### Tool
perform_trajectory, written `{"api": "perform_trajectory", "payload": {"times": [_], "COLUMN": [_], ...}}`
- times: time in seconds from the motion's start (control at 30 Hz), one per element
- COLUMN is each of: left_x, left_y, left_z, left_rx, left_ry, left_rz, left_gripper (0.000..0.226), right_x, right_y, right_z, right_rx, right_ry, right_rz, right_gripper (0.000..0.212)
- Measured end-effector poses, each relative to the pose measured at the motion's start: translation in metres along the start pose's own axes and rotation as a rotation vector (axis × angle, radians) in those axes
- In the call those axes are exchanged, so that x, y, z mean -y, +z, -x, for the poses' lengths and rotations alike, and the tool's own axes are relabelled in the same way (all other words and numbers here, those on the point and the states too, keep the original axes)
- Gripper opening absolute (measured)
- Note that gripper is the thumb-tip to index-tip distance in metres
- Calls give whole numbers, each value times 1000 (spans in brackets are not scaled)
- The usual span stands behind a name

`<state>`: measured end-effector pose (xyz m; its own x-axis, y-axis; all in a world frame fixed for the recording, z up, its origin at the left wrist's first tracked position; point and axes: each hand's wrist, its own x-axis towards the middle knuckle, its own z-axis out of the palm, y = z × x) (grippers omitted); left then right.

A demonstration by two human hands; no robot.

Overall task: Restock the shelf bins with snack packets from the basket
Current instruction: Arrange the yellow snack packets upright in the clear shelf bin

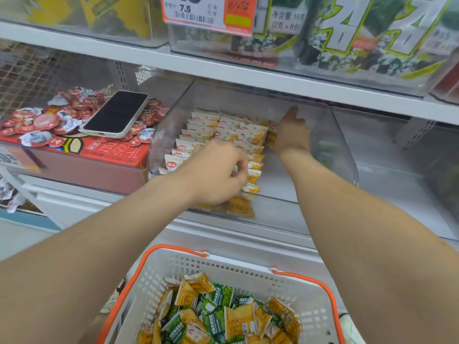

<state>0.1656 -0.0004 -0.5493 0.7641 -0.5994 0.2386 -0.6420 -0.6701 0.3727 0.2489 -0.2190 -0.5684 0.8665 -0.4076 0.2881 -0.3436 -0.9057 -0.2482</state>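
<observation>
Head view showed a white shelf (236, 240) carrying a clear bin (342, 150), where yellow packets (206, 127) stood in rows. Below it sat a white basket (223, 266) holding loose packets (238, 316). Left hand (218, 172) curled its fingers on the front yellow packets; right hand (293, 132) lay straight-fingered against the rows' right side.

I record the bin (344, 147) as clear plastic, glossy and smooth-walled. The snack packets (198, 127) are shiny printed film, lightly crinkled. The basket (223, 265) is matt white perforated plastic with orange plastic handles. The shelf (248, 79) looks like smooth white-painted metal.
</observation>
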Motion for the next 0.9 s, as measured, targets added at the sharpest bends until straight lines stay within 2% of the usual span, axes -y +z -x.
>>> {"api": "perform_trajectory", "payload": {"times": [0.07,0.13,0.33,0.43,0.53,0.63,0.7,0.77,0.9], "left_x": [0,-2,-16,-25,-34,-45,-52,-55,-45], "left_y": [-3,-5,-14,-21,-30,-36,-35,-23,18], "left_z": [3,5,10,20,37,56,70,84,109], "left_rx": [-5,-29,-10,-42,-130,-186,-58,175,686], "left_ry": [-10,-13,-47,-33,-4,-37,-113,-132,-208], "left_rz": [-69,-144,-209,-311,-276,-198,-184,-249,-284], "left_gripper": [15,15,15,15,11,30,43,44,36], "right_x": [0,-1,4,3,-1,0,1,-3,-23], "right_y": [0,0,-20,-48,-77,-102,-116,-120,-105], "right_z": [-1,-1,17,43,84,131,164,194,247], "right_rx": [77,174,357,276,18,-51,30,184,528], "right_ry": [-19,-22,-45,-117,-283,-418,-562,-765,-946], "right_rz": [-7,-3,56,26,-34,-146,-184,-183,77], "right_gripper": [45,36,50,54,36,19,16,11,11]}}
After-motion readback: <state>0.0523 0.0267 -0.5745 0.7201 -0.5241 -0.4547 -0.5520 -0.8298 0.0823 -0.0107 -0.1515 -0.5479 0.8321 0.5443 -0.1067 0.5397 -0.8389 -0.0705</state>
